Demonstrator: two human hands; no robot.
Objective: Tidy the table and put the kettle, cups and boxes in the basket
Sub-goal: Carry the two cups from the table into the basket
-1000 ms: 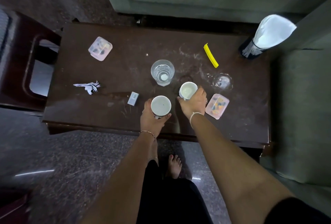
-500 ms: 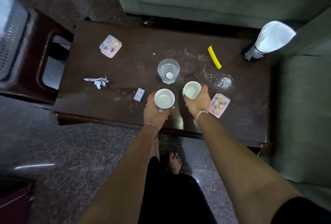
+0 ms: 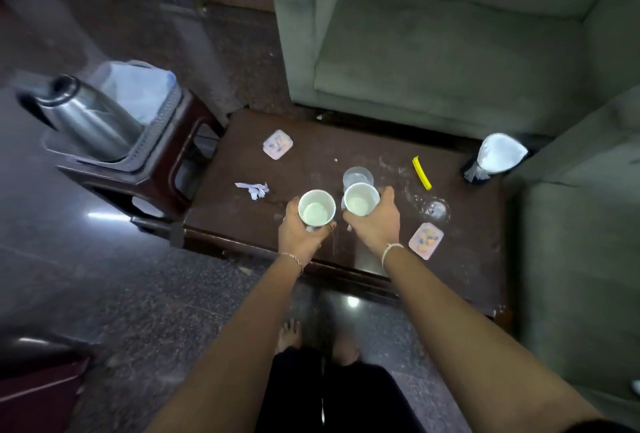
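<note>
Carrying two white cups at once: left hand (image 3: pixel 298 238) wrapped round the left cup (image 3: pixel 316 208), right hand (image 3: pixel 375 221) wrapped round the right cup (image 3: pixel 361 199); both appear lifted off the dark table (image 3: pixel 346 148), rims up, just beside each other but not touching. Destination looks like the grey basket (image 3: pixel 157 136) on the stool (image 3: pixel 166 186) to the left; the steel kettle (image 3: pixel 85 117) already sits in it, filling the near half, so free room seems to be behind and right of it, though that part is blurred.

How I'd do it: swing both cups left and level; can't tell if there's liquid in them, so no tilting; lead with the left cup, set it down, free the fingers, then the right; don't knock the kettle.

Watch: the clear glass (image 3: pixel 358 176) stands right behind the right cup; pull back before swinging.

Left on the table: pink box (image 3: pixel 277 144) far left, second pink box (image 3: pixel 426 240) near right, paper scrap (image 3: pixel 254 189), yellow clip (image 3: pixel 421 173).
</note>
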